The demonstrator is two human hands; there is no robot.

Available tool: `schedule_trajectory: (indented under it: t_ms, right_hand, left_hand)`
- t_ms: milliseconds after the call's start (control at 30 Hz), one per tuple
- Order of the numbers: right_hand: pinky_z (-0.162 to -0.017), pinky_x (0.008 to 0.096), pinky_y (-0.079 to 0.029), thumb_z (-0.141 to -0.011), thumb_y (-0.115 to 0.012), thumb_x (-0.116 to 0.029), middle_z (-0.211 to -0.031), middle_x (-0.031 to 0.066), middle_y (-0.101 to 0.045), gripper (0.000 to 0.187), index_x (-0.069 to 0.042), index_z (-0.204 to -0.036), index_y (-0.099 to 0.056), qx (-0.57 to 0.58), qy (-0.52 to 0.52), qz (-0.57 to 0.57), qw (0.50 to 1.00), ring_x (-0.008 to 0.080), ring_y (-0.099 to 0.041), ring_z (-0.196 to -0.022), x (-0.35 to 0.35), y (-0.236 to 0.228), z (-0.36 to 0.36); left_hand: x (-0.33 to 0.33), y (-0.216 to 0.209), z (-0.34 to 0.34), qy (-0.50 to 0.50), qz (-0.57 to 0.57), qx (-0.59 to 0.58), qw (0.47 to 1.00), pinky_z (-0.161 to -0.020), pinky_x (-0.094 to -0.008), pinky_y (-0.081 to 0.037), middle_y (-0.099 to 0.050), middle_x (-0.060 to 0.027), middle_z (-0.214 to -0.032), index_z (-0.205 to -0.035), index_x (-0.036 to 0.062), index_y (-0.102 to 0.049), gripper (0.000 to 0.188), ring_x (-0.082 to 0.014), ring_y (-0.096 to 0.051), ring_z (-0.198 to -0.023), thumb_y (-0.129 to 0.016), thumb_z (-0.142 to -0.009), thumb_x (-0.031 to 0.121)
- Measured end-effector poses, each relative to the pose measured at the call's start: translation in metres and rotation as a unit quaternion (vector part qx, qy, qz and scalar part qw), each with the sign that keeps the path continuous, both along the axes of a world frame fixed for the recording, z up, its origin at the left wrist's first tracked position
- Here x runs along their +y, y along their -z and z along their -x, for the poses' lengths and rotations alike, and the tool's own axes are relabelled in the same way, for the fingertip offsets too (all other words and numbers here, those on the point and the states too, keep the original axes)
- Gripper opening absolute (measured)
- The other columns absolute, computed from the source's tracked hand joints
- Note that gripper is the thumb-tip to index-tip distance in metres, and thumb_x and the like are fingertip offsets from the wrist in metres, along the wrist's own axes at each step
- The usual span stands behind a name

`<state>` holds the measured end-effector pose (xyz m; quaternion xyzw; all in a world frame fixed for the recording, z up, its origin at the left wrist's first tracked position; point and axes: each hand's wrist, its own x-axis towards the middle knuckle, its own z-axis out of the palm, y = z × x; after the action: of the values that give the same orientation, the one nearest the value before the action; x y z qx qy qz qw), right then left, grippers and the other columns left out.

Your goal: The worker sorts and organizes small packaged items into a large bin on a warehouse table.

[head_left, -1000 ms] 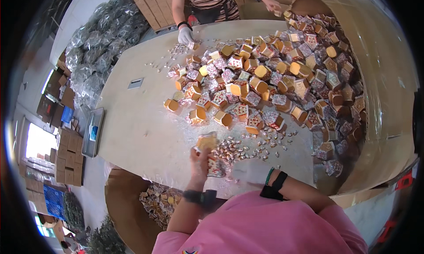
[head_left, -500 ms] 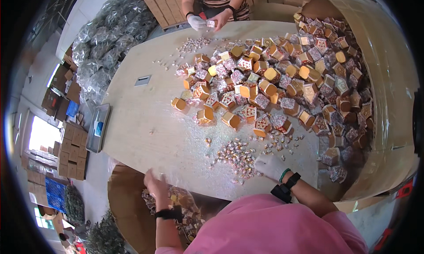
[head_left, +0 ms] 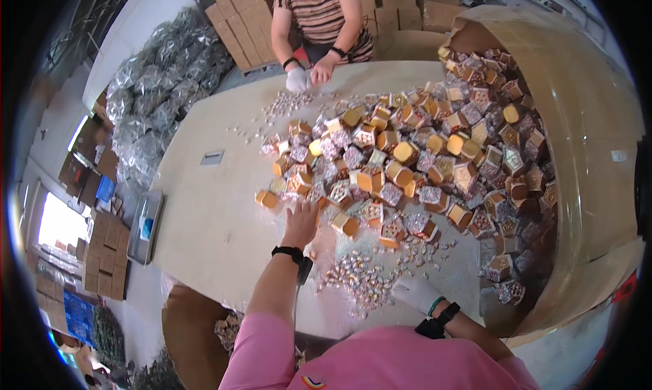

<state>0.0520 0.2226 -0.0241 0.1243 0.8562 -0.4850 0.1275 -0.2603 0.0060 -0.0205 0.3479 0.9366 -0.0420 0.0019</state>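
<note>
Ornaments, brown, house-shaped, are being reached by the bare left hand, silvery pieces toward the pale table's near edge flanked by the white-gloved right hand, both grips unclear.

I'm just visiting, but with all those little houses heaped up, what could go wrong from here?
The left hand reaches into the near side of a loose heap of little houses; a bump there might make some slide or tumble.

The gloved right hand is right beside many small scattered pieces toward the near side of the table, so a careless sweep could knock some to the floor.
</note>
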Motion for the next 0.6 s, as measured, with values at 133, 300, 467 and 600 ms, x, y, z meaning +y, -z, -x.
schedule_trajectory:
  t_ms: [133, 300, 467, 600]
  right_hand:
    - [-0.077, 0.042, -0.05, -0.087, -0.053, -0.038, -0.09, 0.018, -0.065, 0.031, -0.01, -0.091, -0.066, -0.006, 0.021, -0.007, 1.0, 0.0378, -0.063, -0.087, 0.004, -0.009, 0.006]
    - [-0.077, 0.0438, -0.05, -0.088, -0.051, -0.037, -0.089, 0.0191, -0.065, 0.033, -0.008, -0.089, -0.065, 0.025, 0.005, -0.008, 1.0, 0.0393, -0.062, -0.088, 0.003, 0.009, 0.008]
    - [-0.075, 0.0458, -0.049, -0.088, -0.049, -0.035, -0.089, 0.0196, -0.064, 0.032, -0.007, -0.088, -0.064, 0.011, -0.014, -0.031, 0.999, 0.04, -0.061, -0.088, -0.002, 0.007, 0.016]
    - [-0.075, 0.0461, -0.049, -0.088, -0.049, -0.034, -0.09, 0.0195, -0.064, 0.031, -0.007, -0.09, -0.063, -0.002, -0.029, -0.015, 0.999, 0.04, -0.06, -0.088, -0.005, 0.01, 0.018]
  left_hand:
    - [0.002, 0.013, 0.003, 0.036, 0.057, 0.044, 0.997, -0.085, -0.053, -0.043, -0.046, -0.0161, -0.13, -0.13, 0.0098, -0.042, 0.058, -0.0334, -0.052, -0.111, -0.065, -0.077, 0.011]
    - [-0.011, 0.01, -0.014, 0.045, -0.048, 0.065, 0.996, -0.082, -0.0493, -0.043, -0.053, -0.0149, -0.107, -0.11, 0.0067, -0.054, 0.04, -0.0335, -0.054, -0.093, -0.062, -0.071, 0.011]
    - [-0.022, -0.007, -0.031, -0.012, -0.147, 0.012, 0.989, -0.073, -0.0483, -0.05, -0.056, -0.0168, -0.091, -0.09, 0.0045, -0.06, 0.022, -0.0354, -0.055, -0.09, -0.061, -0.071, 0.014]
    - [0.002, -0.029, -0.048, 0.04, -0.152, -0.051, 0.986, -0.074, -0.0484, -0.051, -0.058, -0.0167, -0.096, -0.087, 0.0047, -0.062, 0.019, -0.036, -0.058, -0.092, -0.061, -0.072, 0.015]
